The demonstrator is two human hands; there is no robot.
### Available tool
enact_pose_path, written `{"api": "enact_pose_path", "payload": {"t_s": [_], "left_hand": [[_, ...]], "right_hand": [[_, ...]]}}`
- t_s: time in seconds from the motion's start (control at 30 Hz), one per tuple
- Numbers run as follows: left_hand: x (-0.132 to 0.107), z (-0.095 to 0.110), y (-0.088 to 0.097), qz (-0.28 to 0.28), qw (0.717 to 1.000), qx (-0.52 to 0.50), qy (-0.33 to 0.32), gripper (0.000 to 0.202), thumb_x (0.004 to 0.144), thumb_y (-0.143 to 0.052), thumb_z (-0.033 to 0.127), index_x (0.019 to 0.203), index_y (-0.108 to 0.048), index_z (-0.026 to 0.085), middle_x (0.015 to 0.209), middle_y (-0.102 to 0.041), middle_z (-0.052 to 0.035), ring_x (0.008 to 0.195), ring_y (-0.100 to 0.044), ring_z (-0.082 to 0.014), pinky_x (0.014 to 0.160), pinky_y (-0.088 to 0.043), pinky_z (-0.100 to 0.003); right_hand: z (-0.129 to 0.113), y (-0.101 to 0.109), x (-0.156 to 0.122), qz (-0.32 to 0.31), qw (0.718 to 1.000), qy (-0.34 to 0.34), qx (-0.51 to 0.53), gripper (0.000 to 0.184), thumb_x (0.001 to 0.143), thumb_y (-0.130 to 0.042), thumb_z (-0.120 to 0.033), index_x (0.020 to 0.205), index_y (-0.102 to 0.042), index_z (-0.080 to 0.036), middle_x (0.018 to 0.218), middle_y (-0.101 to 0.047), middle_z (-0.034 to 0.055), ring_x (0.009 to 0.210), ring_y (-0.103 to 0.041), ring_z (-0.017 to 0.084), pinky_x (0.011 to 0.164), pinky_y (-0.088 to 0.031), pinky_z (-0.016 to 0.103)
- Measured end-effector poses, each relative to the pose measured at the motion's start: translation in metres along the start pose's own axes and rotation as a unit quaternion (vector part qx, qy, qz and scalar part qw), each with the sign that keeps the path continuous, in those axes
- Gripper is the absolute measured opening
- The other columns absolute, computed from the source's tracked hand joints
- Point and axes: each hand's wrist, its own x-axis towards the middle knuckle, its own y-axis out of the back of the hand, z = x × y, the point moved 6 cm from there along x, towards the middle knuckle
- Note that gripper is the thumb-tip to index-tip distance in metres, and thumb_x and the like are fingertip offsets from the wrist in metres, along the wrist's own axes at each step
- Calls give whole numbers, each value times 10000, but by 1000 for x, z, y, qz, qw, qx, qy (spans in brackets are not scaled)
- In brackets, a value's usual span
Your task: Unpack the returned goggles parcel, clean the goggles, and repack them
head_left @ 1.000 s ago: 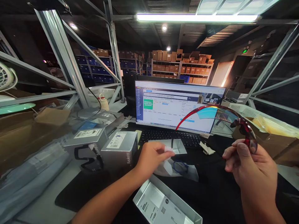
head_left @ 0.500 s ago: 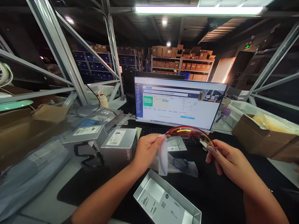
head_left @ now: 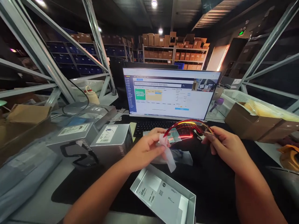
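Both hands hold up a pair of red-framed glasses [head_left: 187,124] with a tinted shield lens, in front of the monitor and keyboard. My left hand [head_left: 149,149] is closed on a white cloth strip [head_left: 171,160] at the glasses' left end. The fingers of my right hand [head_left: 220,141] pinch the right end. Below lies an open silver box [head_left: 163,199] with printing on its inside. A clear bag [head_left: 184,157] rests on the black mat behind it, and a smaller open box part [head_left: 173,135] shows partly behind the lens.
Two grey product boxes [head_left: 112,140] stand at the left beside plastic-wrapped goods [head_left: 35,168]. The monitor [head_left: 168,93] and keyboard [head_left: 149,124] are at the back. On the right are a cardboard box [head_left: 252,121] and a yellow tape roll [head_left: 289,157].
The left hand has turned and its fingers now wrap the cloth against the left end of the glasses. The cloth's tail has swung rightward. The camera view has tilted down.
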Motion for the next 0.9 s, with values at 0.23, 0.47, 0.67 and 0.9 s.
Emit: {"api": "enact_pose_path", "payload": {"t_s": [0.23, 0.47, 0.67, 0.9], "left_hand": [[-12, 12, -2, 91, 985, 47, -139, 164, 889, -683, 373, 878, -713, 212, 1131, -500, -84, 752, -550, -125, 513, -527, -203], [-18, 18, 14, 239, 937, 105, -233, 85, 826, -771, 279, 846, -710, 224, 1077, -540, -49, 1002, -538, -179, 841, -520, -266], [-6, 9, 10, 205, 951, 139, -184, 177, 792, -784, 250, 948, -704, 227, 1123, -543, -47, 999, -565, -172, 877, -512, -287], [21, -28, -31, 5, 905, 425, 3, 228, 891, -634, 258, 1114, -641, 208, 1011, -618, -54, 760, -612, -161, 684, -509, -285]], "right_hand": [[-10, -12, -1, -91, 992, 42, 73, 240, 897, -629, -367, 739, -684, -194, 709, -652, 2, 664, -569, 155, 587, -421, 249], [-7, -58, 3, -212, 865, -124, 437, 390, 703, -855, -485, 794, -700, -139, 686, -715, 43, 610, -687, 142, 567, -579, 220], [7, -59, 17, -78, 790, -174, 582, 437, 574, -952, -325, 933, -748, -182, 799, -732, 0, 643, -702, 106, 550, -590, 137], [45, 22, 24, 177, 837, -85, 510, 328, 566, -951, -336, 780, -749, -192, 756, -726, -9, 674, -719, 134, 620, -627, 194]]}}
